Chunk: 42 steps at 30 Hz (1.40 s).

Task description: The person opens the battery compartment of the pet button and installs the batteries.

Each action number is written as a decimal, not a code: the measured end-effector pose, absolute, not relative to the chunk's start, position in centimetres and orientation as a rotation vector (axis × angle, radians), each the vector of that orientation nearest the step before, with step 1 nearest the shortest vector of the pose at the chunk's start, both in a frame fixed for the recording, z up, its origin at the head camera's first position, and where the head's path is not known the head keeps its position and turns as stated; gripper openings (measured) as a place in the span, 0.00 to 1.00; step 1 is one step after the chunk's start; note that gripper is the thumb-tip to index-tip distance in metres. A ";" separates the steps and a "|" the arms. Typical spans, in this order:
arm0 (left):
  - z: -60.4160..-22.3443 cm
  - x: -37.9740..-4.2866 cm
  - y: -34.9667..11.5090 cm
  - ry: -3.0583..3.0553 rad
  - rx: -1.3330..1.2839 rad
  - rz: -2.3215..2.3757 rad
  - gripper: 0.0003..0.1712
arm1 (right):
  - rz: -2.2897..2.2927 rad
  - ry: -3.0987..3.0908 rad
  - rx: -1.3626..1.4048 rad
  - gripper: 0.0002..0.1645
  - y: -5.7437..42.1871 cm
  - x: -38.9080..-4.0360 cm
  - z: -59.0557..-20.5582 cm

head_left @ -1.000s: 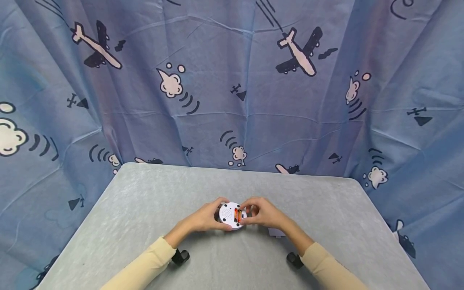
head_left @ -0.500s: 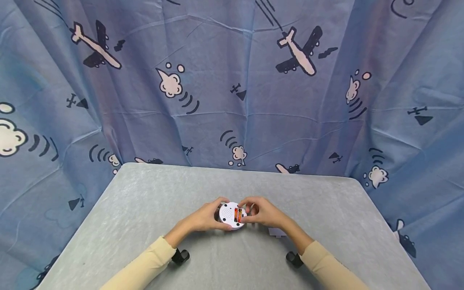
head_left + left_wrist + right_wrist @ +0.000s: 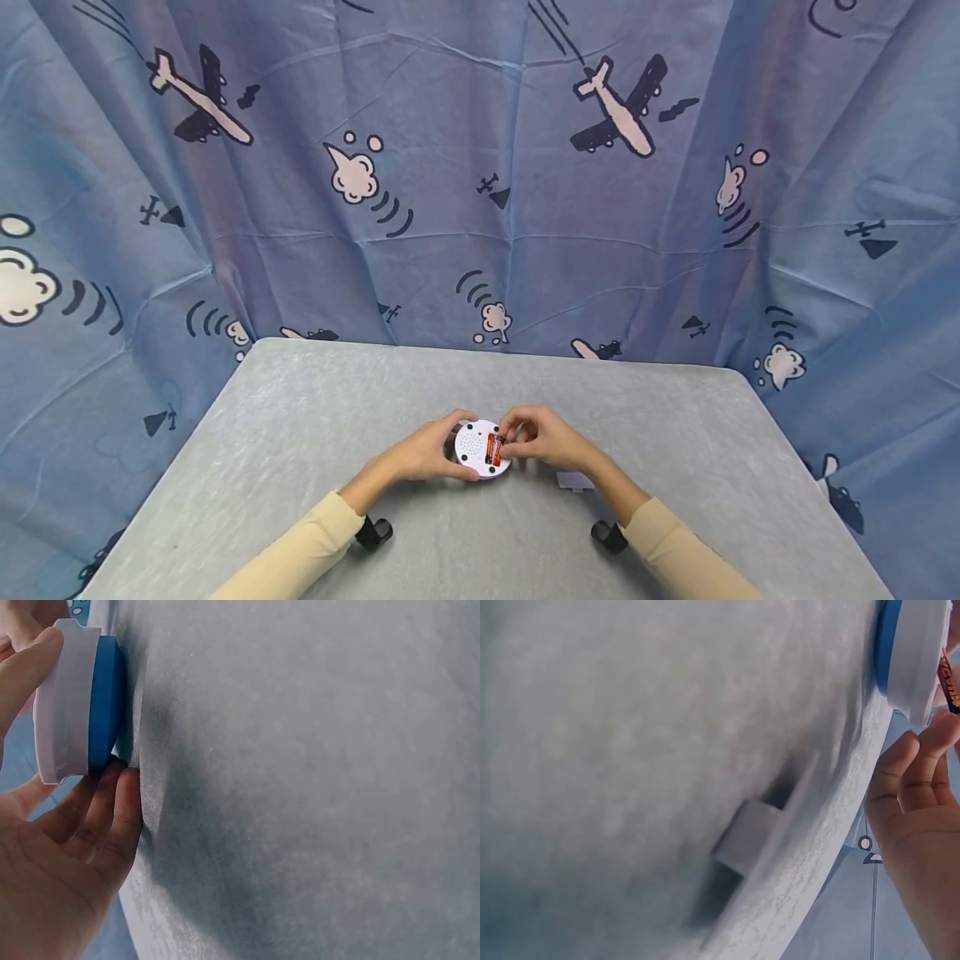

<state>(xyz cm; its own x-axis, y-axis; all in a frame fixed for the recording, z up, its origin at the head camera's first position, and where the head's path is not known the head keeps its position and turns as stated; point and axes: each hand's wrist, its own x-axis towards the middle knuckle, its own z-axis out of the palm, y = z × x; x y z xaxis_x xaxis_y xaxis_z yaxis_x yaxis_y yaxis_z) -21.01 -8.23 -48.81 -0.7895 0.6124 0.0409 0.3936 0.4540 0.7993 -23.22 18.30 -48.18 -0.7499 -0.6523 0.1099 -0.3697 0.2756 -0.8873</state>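
A round white device [image 3: 471,457] with a blue front lies face down on the table, its speaker holes and small dark feet showing. My left hand [image 3: 431,452] grips its left side between thumb and fingers; in the left wrist view the fingers reach under the blue part [image 3: 106,705]. Red-and-black batteries [image 3: 492,450] sit in the device's open compartment. With thumb and fingertips, my right hand [image 3: 546,437] pinches the battery nearest it. In the right wrist view that battery [image 3: 949,684] juts out at a slant from the device's back.
A flat white cover [image 3: 575,481] with a tab lies on the grey table [image 3: 337,392], partly behind the right forearm. In the right wrist view, the cover [image 3: 751,836] stands out close by. A blue patterned curtain [image 3: 420,192] hangs behind the table's far edge.
The right battery has tilted up out of the compartment, pinched by my right fingers, which had been pressing at its end. My left hand keeps its grip on the device.
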 end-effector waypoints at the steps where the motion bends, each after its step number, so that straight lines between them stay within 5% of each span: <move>1: -48.8 -21.0 -8.2 2.451 0.865 1.248 0.48 | -1.472 2.267 -0.955 0.12 18.3 -23.2 -48.2; 17: -49.0 -21.1 -8.2 2.460 0.841 1.234 0.47 | -1.441 2.268 -1.051 0.08 18.4 -23.1 -48.0; 42: -48.9 -21.1 -8.1 2.450 0.861 1.263 0.45 | -1.596 2.202 -0.845 0.09 19.2 -22.9 -47.8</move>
<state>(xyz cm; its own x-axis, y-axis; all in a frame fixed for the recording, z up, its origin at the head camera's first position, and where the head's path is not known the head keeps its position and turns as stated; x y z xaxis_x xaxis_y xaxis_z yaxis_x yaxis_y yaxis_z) -21.15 -8.14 -48.93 -0.7931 0.6075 0.0434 0.3879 0.4490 0.8049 -22.91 19.20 -47.80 -0.7847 -0.6115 0.1016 -0.2868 0.2129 -0.9340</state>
